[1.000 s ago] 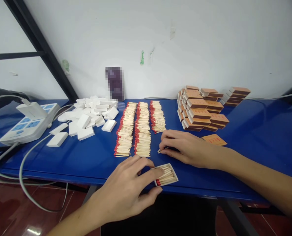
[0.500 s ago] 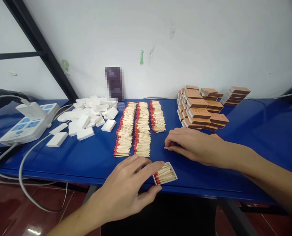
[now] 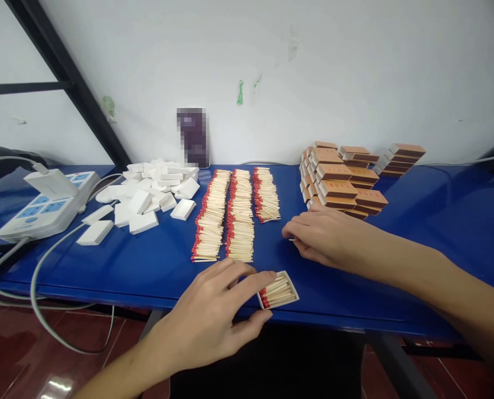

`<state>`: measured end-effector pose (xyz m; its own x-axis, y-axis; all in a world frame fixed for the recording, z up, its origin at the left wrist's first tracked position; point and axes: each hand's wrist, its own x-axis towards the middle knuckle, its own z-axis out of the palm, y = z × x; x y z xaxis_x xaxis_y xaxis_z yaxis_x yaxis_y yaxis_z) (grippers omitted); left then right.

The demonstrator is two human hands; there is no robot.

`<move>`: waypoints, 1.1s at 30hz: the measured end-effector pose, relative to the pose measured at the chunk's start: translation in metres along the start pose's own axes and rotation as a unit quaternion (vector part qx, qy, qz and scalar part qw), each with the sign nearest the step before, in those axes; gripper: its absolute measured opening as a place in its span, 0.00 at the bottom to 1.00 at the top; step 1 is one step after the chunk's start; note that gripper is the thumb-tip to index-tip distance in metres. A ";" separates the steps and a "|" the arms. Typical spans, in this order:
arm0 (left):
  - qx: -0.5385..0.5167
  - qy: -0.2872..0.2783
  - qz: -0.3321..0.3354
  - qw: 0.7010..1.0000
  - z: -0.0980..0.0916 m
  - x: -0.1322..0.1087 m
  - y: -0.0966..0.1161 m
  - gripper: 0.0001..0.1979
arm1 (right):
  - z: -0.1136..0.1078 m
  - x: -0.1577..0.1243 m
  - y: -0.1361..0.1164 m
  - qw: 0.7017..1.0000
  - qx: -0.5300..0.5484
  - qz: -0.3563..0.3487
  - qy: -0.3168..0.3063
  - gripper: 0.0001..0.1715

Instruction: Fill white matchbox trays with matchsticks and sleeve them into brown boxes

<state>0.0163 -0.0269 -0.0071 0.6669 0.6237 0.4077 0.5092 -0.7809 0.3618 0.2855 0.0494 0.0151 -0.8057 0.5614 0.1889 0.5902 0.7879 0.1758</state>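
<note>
Our left hand (image 3: 220, 310) has fingers clamped on the tray (image 3: 293, 287), right hand (image 3: 319, 235) pinching probably a match (image 3: 292, 239); squeeze crooked and we could spill its contents (image 3: 278, 291).

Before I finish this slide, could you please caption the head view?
Left hand at a tray of red-tipped matches, right hand pinching a thin stick, stacked matchboxes behind.

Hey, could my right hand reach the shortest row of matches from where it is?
Probably yes: the right hand is close to the near end of the shortest row of matches, with nothing visible between them, though it seems to pinch a matchstick.
</note>
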 end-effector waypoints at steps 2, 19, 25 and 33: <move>0.002 0.002 0.001 1.000 0.000 0.000 0.000 0.19 | 0.004 -0.001 0.000 1.000 0.021 0.009 0.010 0.11; -0.055 0.061 -0.088 0.993 0.003 0.000 -0.001 0.27 | -0.014 0.010 -0.043 0.893 0.434 -0.022 0.114 0.07; -0.083 0.058 -0.054 0.993 0.000 0.003 -0.001 0.17 | -0.009 0.013 -0.039 0.925 0.355 -0.055 0.125 0.06; -0.071 0.043 -0.042 0.996 0.001 0.003 -0.002 0.12 | -0.009 0.011 -0.037 0.937 0.322 -0.069 0.121 0.06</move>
<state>0.0175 -0.0235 -0.0080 0.5724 0.6922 0.4396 0.4753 -0.7169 0.5100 0.2551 0.0237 0.0196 -0.7918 0.4298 0.4339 0.2657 0.8821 -0.3889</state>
